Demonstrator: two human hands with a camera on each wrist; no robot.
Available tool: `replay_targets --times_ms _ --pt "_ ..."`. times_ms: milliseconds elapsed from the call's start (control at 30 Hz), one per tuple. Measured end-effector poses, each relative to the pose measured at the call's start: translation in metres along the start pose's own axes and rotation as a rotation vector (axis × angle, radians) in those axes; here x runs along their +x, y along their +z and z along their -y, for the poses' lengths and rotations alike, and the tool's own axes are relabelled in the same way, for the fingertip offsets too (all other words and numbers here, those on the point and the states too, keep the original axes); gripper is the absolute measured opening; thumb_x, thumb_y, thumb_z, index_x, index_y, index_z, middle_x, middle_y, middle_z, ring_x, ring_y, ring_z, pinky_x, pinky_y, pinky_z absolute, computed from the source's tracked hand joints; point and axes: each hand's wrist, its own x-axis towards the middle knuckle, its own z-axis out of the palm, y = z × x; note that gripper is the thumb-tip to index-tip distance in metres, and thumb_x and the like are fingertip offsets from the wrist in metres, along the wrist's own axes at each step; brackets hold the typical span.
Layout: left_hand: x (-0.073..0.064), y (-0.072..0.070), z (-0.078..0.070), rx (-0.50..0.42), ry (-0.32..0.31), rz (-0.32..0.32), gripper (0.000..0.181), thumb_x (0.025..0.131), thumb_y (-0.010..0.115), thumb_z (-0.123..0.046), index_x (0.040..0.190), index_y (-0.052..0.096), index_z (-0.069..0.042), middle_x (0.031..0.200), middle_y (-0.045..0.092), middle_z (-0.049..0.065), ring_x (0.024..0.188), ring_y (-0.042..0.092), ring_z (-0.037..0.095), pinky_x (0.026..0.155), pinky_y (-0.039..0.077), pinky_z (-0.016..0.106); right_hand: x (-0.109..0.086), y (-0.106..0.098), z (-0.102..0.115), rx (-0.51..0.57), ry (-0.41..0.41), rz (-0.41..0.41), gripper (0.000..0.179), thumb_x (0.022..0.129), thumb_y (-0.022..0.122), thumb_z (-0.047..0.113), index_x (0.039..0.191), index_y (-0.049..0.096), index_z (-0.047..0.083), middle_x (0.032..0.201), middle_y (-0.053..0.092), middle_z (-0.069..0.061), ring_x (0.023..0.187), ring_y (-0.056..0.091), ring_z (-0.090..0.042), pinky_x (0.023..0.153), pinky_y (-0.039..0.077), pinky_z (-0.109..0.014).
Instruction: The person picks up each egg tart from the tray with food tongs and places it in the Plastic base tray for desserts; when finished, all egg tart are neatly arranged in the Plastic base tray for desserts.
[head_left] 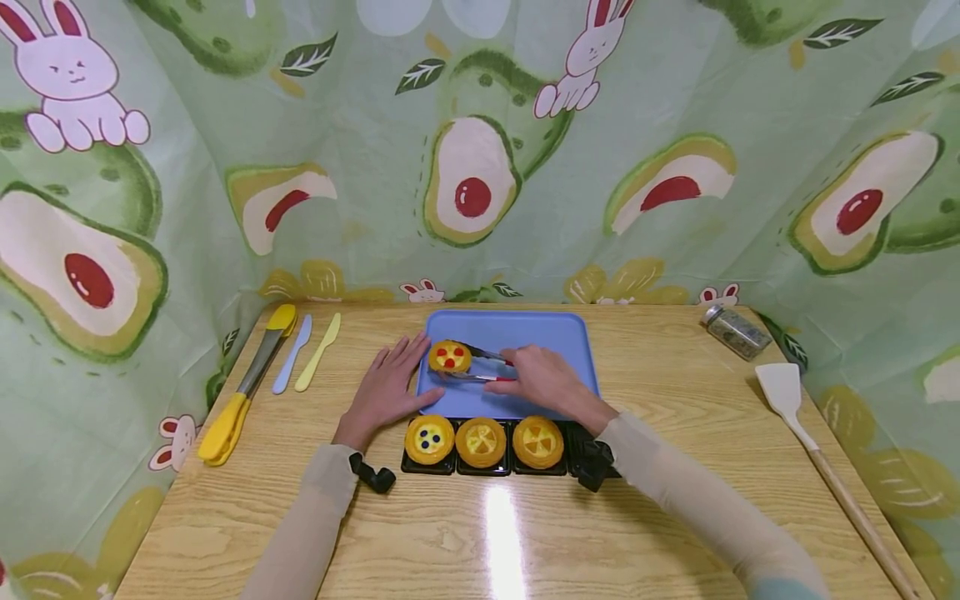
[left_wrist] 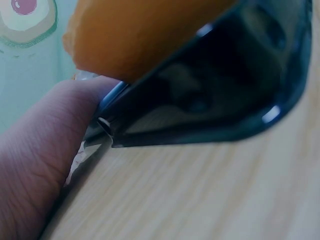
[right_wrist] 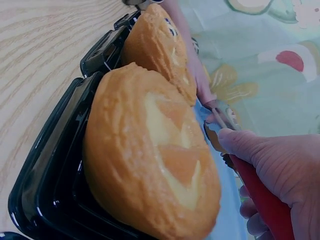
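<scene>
On the left part of a blue tray [head_left: 517,325] is an egg tart with red dots [head_left: 450,357]. My right hand [head_left: 545,379] grips tongs with red handles [head_left: 480,378], whose dark ends lie on either side of this tart; whether they squeeze it I cannot tell. In the right wrist view the thumb presses along the red handle [right_wrist: 262,200]. My left hand [head_left: 386,387] rests at the tray's left edge, fingers straight, thumb over the rim. Along the tray's near side, black holders carry a tart with dark berries [head_left: 430,440] and two with wedge-shaped toppings [head_left: 481,442].
Yellow-ended tongs [head_left: 247,383], a blue knife [head_left: 292,354] and a yellow knife [head_left: 318,352] lie at the left. To the right are a glass shaker [head_left: 737,332] and a white spatula with a wooden handle [head_left: 825,467]. A patterned curtain [head_left: 375,208] surrounds the table.
</scene>
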Motion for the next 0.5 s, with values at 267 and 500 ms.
replay_targets --times_ms 267,500 --pt "0.000 0.000 -0.002 0.000 -0.003 -0.003 0.105 0.090 0.050 -0.082 0.170 0.015 -0.023 0.175 0.013 -0.004 0.162 0.012 0.026 0.129 0.008 0.054 -0.009 -0.011 -0.003 -0.004 0.014 -0.035 0.053 0.090 0.076 0.058 0.108 0.074 0.008 0.070 0.059 0.001 0.059 0.054 -0.014 0.051 0.042 -0.030" --pt "0.000 0.003 0.001 0.002 0.002 -0.016 0.104 0.091 0.049 -0.082 0.170 0.016 -0.023 0.175 0.014 -0.004 0.162 0.013 0.025 0.129 0.009 0.054 -0.019 -0.019 -0.004 -0.033 -0.008 -0.083 0.050 0.090 0.076 0.059 0.093 0.069 0.009 0.062 0.046 0.004 0.053 0.046 -0.013 0.048 0.032 -0.028"
